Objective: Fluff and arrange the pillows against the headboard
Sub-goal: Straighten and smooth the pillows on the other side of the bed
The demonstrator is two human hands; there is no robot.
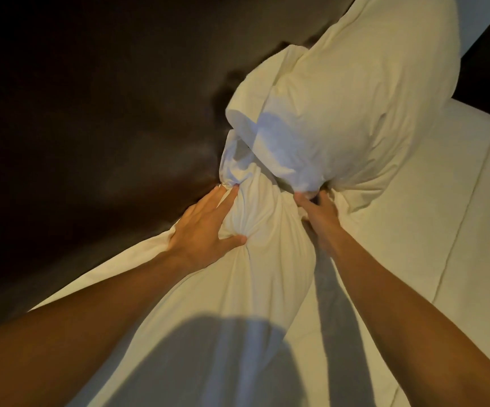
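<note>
Two white pillows lie along a dark headboard [91,113] on a bed [473,230]. The near pillow [238,289] runs from the bottom of the view up to the middle. The far pillow [340,98] sits past it, puffed up, leaning on the headboard. Its near end hangs over the top end of the near pillow.

The left hand [205,227] lies on the top end of the near pillow, right by the headboard. Its fingers are spread wide and curl round a fat bunch of pillow. The thumb digs in, so the cloth folds around it. The hand squeezes the pillow and has a loose grip on it.

The right hand [317,210] is at the other side of that same end, where the two pillows meet. Its fingers are bent and pinch white cloth. I cannot tell for sure which pillow that cloth belongs to.

I think this is the fluffing step for the near pillow. Both hands press its top end in from the two sides, and that end looks thin and crumpled.

Next, the hands need to shake or pat the stuffing so it fills that end. Then the pillow has to stand up against the headboard beside the far one. The far pillow may tip if it gets bumped.
</note>
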